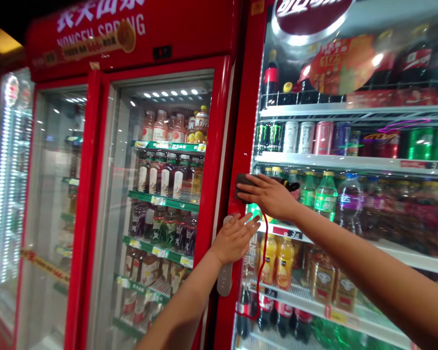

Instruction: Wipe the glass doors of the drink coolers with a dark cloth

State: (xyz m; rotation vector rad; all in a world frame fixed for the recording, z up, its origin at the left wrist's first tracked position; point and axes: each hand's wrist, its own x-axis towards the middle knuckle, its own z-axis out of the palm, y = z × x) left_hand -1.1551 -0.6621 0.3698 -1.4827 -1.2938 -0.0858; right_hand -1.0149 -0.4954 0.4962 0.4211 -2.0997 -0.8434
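Over at nine o'clock stands the red Nongfu Spring cooler [95,121], dark white-labelled bottles [178,177] lined up inside on a green-edged shelf [164,201]. Swing to half past five and here's the left hand [233,237], fingers stretched and nothing seen in its grasp, right over the grey door handle [224,283] beside the second cooler [245,126]; touching or hovering, I cannot tell. Just past twelve from it, near four o'clock in the view, there's the dark block [243,178] at the cooler's edge, and across it lies the right hand [273,197], fingers pointing to nine. Gripping or merely resting? The angle won't say. A red cord [264,255] drops toward six, in front of the orange juice bottles [284,265]. The step in hand looks like handling that block; the next move, I'd judge, calls for a sure hold, cord clear of the fingers. Out at three, a green soft-drink bottle [325,197].
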